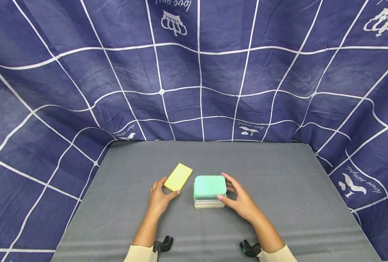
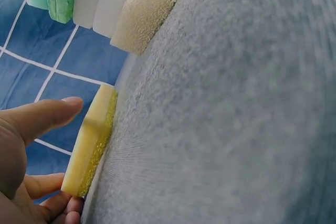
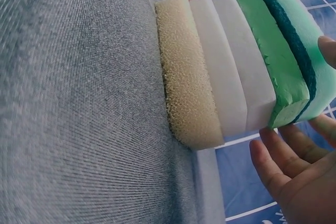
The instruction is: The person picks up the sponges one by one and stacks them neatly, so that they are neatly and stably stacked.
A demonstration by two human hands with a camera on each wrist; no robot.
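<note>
A yellow sponge (image 1: 178, 177) lies flat on the table at the left. Around its near end is my left hand (image 1: 159, 198), fingers along its left side and thumb by the near right corner. In the left wrist view a gap shows between thumb (image 2: 58, 113) and sponge. To the right stands a stack of sponges: a porous beige one (image 3: 189, 72) lowest, then two white blocks (image 3: 223, 61), a rough green one (image 3: 278, 72), and a mint sponge (image 1: 210, 186) with a dark green layer on top. My right hand (image 1: 241, 200) spreads around the stack's right side, fingertips right at the green sponge.
Grey cloth covers the table (image 1: 262, 171). Behind and at both sides hangs a blue curtain (image 1: 220, 72) with white grid lines. Dark camera mounts (image 1: 163, 243) sit at both wrists.
</note>
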